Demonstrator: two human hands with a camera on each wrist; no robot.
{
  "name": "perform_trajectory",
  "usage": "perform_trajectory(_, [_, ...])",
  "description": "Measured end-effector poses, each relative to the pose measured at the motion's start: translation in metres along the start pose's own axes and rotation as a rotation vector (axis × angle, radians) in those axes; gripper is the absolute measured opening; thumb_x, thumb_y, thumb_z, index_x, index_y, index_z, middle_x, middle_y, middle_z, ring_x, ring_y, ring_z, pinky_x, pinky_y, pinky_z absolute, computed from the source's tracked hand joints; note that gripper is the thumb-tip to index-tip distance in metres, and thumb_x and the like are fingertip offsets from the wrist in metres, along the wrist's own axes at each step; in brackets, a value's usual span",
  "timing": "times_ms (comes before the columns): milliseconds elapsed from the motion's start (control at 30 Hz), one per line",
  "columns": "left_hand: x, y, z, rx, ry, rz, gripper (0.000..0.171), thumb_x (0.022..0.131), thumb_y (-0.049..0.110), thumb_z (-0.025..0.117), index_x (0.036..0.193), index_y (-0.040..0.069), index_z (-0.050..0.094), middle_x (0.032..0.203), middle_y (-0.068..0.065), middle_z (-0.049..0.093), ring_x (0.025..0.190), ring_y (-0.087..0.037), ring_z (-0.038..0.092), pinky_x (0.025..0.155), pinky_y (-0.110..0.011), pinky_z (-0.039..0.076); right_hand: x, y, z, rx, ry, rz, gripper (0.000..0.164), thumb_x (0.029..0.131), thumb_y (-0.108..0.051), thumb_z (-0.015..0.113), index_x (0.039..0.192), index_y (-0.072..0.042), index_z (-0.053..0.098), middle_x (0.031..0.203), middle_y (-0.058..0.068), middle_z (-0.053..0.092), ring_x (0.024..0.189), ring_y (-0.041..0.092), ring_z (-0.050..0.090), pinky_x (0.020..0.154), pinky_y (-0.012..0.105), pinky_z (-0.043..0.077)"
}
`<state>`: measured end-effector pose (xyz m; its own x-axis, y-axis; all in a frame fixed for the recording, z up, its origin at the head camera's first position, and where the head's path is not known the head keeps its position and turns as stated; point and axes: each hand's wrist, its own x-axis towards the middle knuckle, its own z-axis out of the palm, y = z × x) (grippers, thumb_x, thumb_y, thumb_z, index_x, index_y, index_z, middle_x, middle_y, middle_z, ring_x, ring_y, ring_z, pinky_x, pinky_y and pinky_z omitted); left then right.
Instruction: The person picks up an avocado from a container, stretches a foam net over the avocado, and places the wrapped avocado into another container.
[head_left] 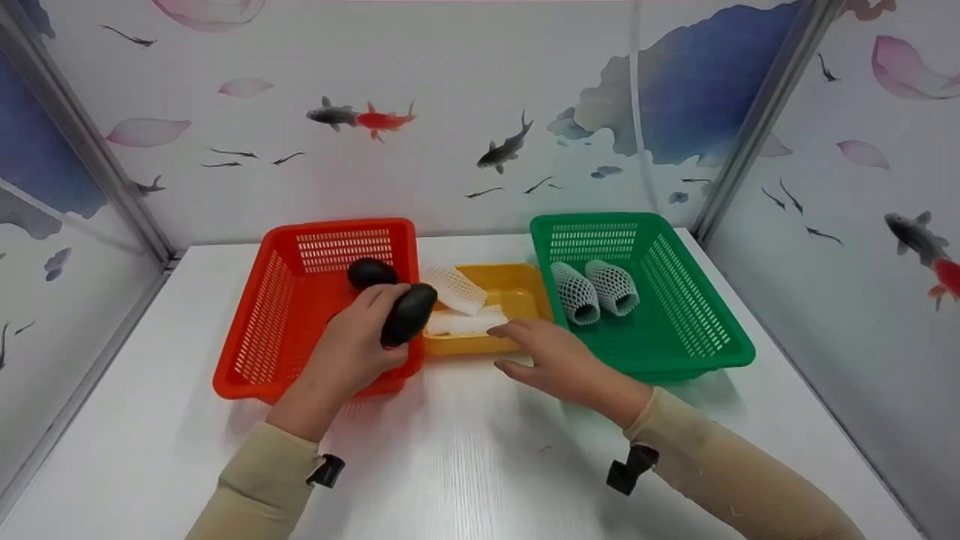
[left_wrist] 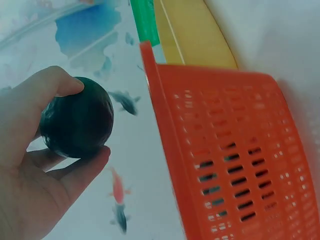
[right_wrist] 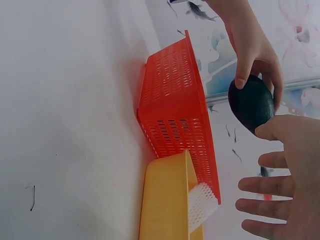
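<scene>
My left hand (head_left: 352, 341) grips a dark, smooth avocado (head_left: 409, 315) between thumb and fingers, above the right side of the red basket (head_left: 251, 330). In the left wrist view the held avocado (left_wrist: 80, 120) shows its rounded end. A second dark avocado (head_left: 371, 274) lies in the red basket, partly hidden by the hand. My right hand (head_left: 559, 364) holds nothing, its fingers spread over the front edge of the yellow basket (head_left: 525, 289). White foam net sleeves (head_left: 469, 321) lie flat in that basket. The right wrist view shows the right hand (right_wrist: 280, 185) just below the avocado.
To the right, a green basket (head_left: 675, 315) holds two white foam net sleeves (head_left: 611, 289), rounded out and dark inside. All three baskets stand side by side on a white table (head_left: 465, 450), against a printed back wall (head_left: 450, 180). Side walls (head_left: 847, 247) enclose the table.
</scene>
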<state>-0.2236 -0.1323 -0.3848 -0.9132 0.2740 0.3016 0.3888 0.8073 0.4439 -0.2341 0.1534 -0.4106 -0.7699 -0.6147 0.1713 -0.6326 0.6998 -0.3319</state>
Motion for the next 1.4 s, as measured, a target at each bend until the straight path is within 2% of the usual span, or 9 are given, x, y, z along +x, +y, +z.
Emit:
perform_trajectory(67, [0.000,0.006,0.002,0.017,0.002,0.033,0.077,0.077,0.018,0.084,0.142,0.019,0.044,0.138,-0.002,0.047,0.120,-0.027,0.050,0.091,-0.050,0.050,0.000,-0.001,0.000,0.001,0.016,-0.007,0.039,0.096,-0.032,0.062,0.129,-0.012,0.059,0.120,0.003,0.062,0.110,0.023,0.057,0.095,0.041,0.047])
perform_trajectory(233, [0.000,0.016,0.009,0.046,-0.016,0.060,0.083,0.076,0.019,0.085,0.145,0.017,0.040,0.140,-0.002,0.047,0.116,-0.026,0.053,0.092,-0.048,0.050,0.001,-0.002,0.001,0.030,0.043,0.020,0.038,0.095,-0.029,0.065,0.128,-0.011,0.059,0.121,0.005,0.061,0.114,0.024,0.055,0.099,0.042,0.045])
perform_trajectory(500, [0.001,0.019,0.024,0.049,-0.023,0.144,0.076,0.075,0.012,0.084,0.141,0.016,0.046,0.134,-0.005,0.051,0.113,-0.024,0.055,0.097,-0.045,0.048,0.002,-0.002,0.000,0.113,0.081,0.073,0.040,0.094,-0.025,0.066,0.130,-0.008,0.058,0.128,0.007,0.059,0.121,0.026,0.051,0.103,0.044,0.041])
perform_trajectory(733, [-0.001,0.024,0.035,0.074,-0.080,0.205,0.075,0.075,0.017,0.086,0.140,0.024,0.047,0.130,-0.003,0.056,0.112,-0.021,0.056,0.095,-0.042,0.049,0.002,-0.003,0.002,0.130,0.077,0.115,0.052,0.094,-0.036,0.065,0.138,-0.013,0.050,0.129,0.003,0.059,0.121,0.022,0.052,0.101,0.043,0.043])
perform_trajectory(867, [-0.002,0.027,0.042,0.106,-0.078,0.271,0.075,0.076,0.019,0.086,0.140,0.026,0.047,0.134,0.000,0.053,0.110,-0.021,0.059,0.092,-0.039,0.051,0.002,-0.002,0.005,0.139,0.080,0.108,0.058,0.093,-0.045,0.064,0.140,-0.015,0.048,0.128,0.002,0.060,0.118,0.020,0.054,0.099,0.041,0.045])
perform_trajectory(967, [-0.001,0.029,0.046,0.118,-0.079,0.297,0.076,0.076,0.019,0.085,0.141,0.024,0.046,0.136,0.001,0.052,0.107,-0.021,0.061,0.091,-0.038,0.052,0.003,0.000,0.008,0.155,0.077,0.084,0.058,0.093,-0.044,0.063,0.140,-0.015,0.049,0.128,0.001,0.060,0.114,0.019,0.057,0.097,0.038,0.047])
perform_trajectory(1100, [-0.001,0.032,0.051,0.099,-0.119,0.279,0.078,0.077,0.019,0.085,0.143,0.021,0.043,0.137,0.000,0.051,0.112,-0.022,0.059,0.094,-0.040,0.050,0.003,0.002,0.013,0.152,0.065,0.087,0.054,0.092,-0.041,0.065,0.137,-0.015,0.051,0.124,0.000,0.061,0.107,0.017,0.060,0.093,0.035,0.049])
perform_trajectory(1267, [-0.002,0.034,0.055,0.021,-0.228,0.162,0.073,0.081,0.026,0.081,0.144,0.023,0.044,0.142,-0.005,0.045,0.118,-0.026,0.055,0.096,-0.044,0.048,0.001,0.005,0.020,0.156,0.054,0.113,0.051,0.089,-0.038,0.071,0.131,-0.015,0.053,0.118,0.000,0.063,0.102,0.020,0.061,0.089,0.035,0.051])
perform_trajectory(1400, [0.000,0.036,0.060,0.003,-0.307,0.064,0.069,0.086,0.034,0.075,0.146,0.021,0.042,0.142,-0.007,0.046,0.119,-0.026,0.053,0.099,-0.046,0.046,0.001,0.008,0.027,0.121,0.054,0.099,0.051,0.085,-0.035,0.076,0.127,-0.014,0.054,0.116,0.000,0.064,0.098,0.020,0.061,0.086,0.034,0.052])
